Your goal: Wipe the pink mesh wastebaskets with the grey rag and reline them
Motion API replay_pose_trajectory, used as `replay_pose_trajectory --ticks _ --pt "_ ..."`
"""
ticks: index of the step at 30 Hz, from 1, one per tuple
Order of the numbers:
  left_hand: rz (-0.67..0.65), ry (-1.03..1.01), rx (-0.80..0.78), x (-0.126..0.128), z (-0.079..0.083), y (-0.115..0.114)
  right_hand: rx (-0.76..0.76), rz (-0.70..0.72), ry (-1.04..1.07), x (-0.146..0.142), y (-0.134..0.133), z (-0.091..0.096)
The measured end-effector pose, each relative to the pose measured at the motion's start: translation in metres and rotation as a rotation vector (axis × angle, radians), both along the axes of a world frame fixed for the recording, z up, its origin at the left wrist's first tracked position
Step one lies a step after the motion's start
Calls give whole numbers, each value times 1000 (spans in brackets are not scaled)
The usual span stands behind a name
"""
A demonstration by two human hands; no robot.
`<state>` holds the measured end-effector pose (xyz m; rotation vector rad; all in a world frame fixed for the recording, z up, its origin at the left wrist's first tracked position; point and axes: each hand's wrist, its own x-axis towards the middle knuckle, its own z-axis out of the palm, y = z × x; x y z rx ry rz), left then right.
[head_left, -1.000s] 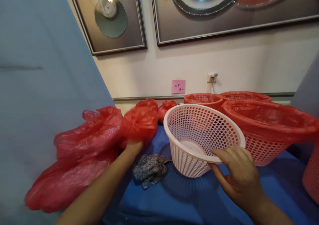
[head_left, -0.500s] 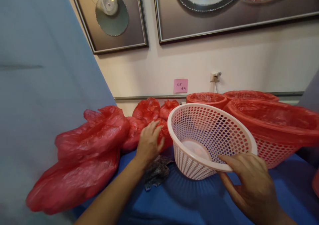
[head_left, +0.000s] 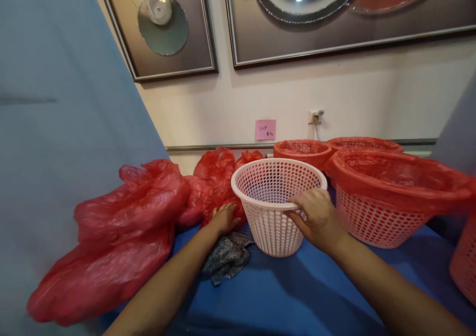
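A pale pink perforated basket (head_left: 273,227) stands upright on the blue table (head_left: 290,296). My right hand (head_left: 316,217) grips its near rim, fingers curled over the edge. My left hand (head_left: 225,218) rests on a bunched red plastic bag (head_left: 215,182) just left of the basket, fingers closed into the plastic. A grey patterned cloth (head_left: 226,256) lies on the table under my left wrist.
More crumpled red bags (head_left: 122,227) pile up at the left against a blue-grey panel. Baskets lined with red bags (head_left: 390,197) stand to the right and behind (head_left: 303,150). Another basket's edge (head_left: 464,266) shows at far right. A wall with framed pictures is behind.
The pink basket went from tilted toward me to upright and farther away. My right hand moved with its rim. My left hand set down a red bag ball and now presses on the bags.
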<state>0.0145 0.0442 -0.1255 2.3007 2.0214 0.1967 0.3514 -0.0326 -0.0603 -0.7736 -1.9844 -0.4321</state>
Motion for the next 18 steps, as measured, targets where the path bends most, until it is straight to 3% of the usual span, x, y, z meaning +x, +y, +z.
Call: replay_pose_trajectory --ticks 5,7,10,13,16,18 --pt "-19 0 146 2 18 -37 14 17 8 -16 24 -1" --pt "3 9 227 -7 37 -51 30 18 16 -18 22 -4" --pt "119 65 453 -37 80 -66 103 7 104 -14 6 -18" --pt "370 156 677 -82 124 -74 145 -2 203 -4 -16 -51" --pt "611 131 528 -128 149 -77 26 -11 181 6 -30 -100" --pt "615 98 458 -149 155 -77 -102 -31 158 12 -32 -134"
